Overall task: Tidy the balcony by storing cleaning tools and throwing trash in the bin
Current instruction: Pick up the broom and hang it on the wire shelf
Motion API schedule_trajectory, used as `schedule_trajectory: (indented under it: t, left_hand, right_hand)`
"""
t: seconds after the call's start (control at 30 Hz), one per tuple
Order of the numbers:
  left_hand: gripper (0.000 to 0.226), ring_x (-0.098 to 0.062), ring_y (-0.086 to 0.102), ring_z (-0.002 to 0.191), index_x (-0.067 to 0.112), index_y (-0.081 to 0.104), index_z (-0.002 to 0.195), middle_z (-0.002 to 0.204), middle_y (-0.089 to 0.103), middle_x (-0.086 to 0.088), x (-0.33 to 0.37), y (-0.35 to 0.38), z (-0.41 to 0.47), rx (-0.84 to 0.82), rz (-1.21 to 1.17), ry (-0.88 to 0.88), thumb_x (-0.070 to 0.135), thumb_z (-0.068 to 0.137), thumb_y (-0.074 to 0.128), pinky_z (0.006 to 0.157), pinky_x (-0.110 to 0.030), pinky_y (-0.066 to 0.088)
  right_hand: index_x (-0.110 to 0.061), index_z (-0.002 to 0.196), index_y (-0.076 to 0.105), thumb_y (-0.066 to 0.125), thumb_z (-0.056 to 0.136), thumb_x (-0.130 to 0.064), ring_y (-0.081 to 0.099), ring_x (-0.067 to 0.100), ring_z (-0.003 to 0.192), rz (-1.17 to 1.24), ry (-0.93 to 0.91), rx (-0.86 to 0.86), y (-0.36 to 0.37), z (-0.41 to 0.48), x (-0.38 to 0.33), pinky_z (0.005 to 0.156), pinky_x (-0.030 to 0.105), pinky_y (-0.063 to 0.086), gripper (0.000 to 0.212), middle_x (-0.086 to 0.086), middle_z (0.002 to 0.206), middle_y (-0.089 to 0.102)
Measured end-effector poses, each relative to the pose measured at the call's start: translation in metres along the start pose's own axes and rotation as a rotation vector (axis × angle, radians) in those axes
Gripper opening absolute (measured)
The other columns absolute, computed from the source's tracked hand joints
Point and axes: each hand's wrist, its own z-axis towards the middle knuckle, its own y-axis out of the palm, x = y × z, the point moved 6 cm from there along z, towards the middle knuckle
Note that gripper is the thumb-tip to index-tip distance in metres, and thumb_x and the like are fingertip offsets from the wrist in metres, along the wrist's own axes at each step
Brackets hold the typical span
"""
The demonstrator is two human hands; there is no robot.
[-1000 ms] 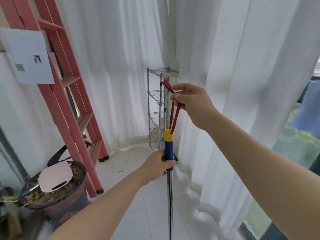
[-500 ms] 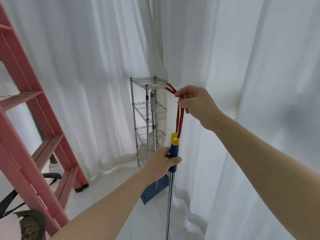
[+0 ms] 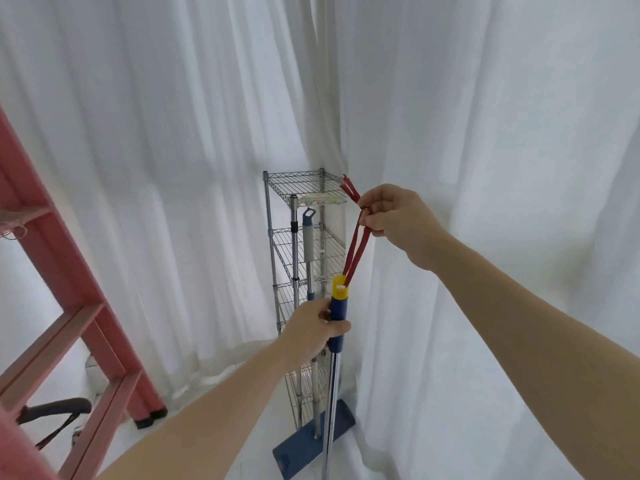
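Since half a second ago the view has closed in on the wire rack [image 3: 304, 183]. It now looms larger against the white curtains [image 3: 173, 168], and the red ladder [image 3: 69, 306] has slid farther left of the rack. A flat mop [image 3: 308, 237] stands at the rack's front, its blue head on the floor at the rack's foot. The pole [image 3: 338, 313] stands just in front of the rack, its long axis near upright: the metal shaft runs down and the yellow-capped blue grip points up. The left hand [image 3: 311, 330] still wraps that blue grip. The right hand [image 3: 394, 216] still pinches the red loop [image 3: 355, 251], drawn taut from the cap to just right of the rack's top shelf.
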Motion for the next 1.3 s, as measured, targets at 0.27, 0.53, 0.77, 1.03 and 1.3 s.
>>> schedule_trajectory:
  t: [0.27, 0.53, 0.77, 1.03, 1.3]
  left_hand:
    - [0.019, -0.034, 0.064, 0.100, 0.011, 0.060, 0.100, 0.097, 0.064, -0.012, -0.029, -0.021, 0.113, -0.055, -0.064, -0.016, 0.008, 0.083, 0.068, 0.086, -0.051, 0.055]
    - [0.028, -0.029, 0.065, 0.102, 0.008, 0.059, 0.109, 0.107, 0.066, -0.009, -0.052, -0.044, 0.227, -0.199, -0.010, -0.029, 0.009, 0.083, 0.068, 0.089, -0.047, 0.055]
    - [0.024, -0.028, 0.064, 0.104, 0.010, 0.057, 0.107, 0.107, 0.065, -0.008, -0.065, -0.044, 0.295, -0.253, 0.041, -0.039, 0.009, 0.085, 0.065, 0.092, -0.043, 0.054]
    - [0.013, -0.020, 0.062, 0.100, 0.020, 0.058, 0.101, 0.103, 0.066, -0.001, -0.070, -0.052, 0.353, -0.234, 0.112, -0.085, 0.014, 0.089, 0.057, 0.101, -0.044, 0.046]
    - [0.075, -0.021, 0.050, 0.109, 0.014, 0.018, 0.149, 0.112, 0.052, 0.006, -0.046, -0.064, 0.412, -0.051, -0.432, -0.213, -0.008, 0.084, 0.051, 0.097, -0.038, 0.041]
  right_hand:
    - [-0.012, 0.088, 0.060, 0.052, 0.084, 0.007, 0.055, 0.017, 0.063, -0.064, 0.058, -0.051, 0.018, 0.100, 0.048, 0.069, 0.030, 0.051, 0.021, 0.003, 0.071, 0.054]
    - [-0.018, 0.096, 0.054, 0.053, 0.088, 0.003, 0.058, 0.016, 0.077, -0.582, -0.074, 0.007, 0.048, 0.207, 0.079, 0.061, 0.018, 0.048, 0.023, 0.002, 0.089, 0.061]
    - [-0.012, 0.086, 0.069, 0.057, 0.087, 0.001, 0.064, 0.020, 0.079, -0.604, -0.040, 0.104, 0.048, 0.264, 0.116, 0.073, 0.024, 0.053, 0.018, 0.003, 0.083, 0.066]
    - [-0.010, 0.085, 0.067, 0.054, 0.090, 0.000, 0.057, 0.017, 0.075, -0.475, -0.051, 0.072, 0.059, 0.316, 0.161, 0.068, 0.019, 0.046, 0.017, 0.001, 0.080, 0.063]
    - [-0.012, 0.080, 0.067, 0.054, 0.089, 0.000, 0.058, 0.017, 0.079, -0.348, -0.063, 0.018, 0.067, 0.355, 0.199, 0.074, 0.021, 0.049, 0.020, -0.003, 0.076, 0.062]
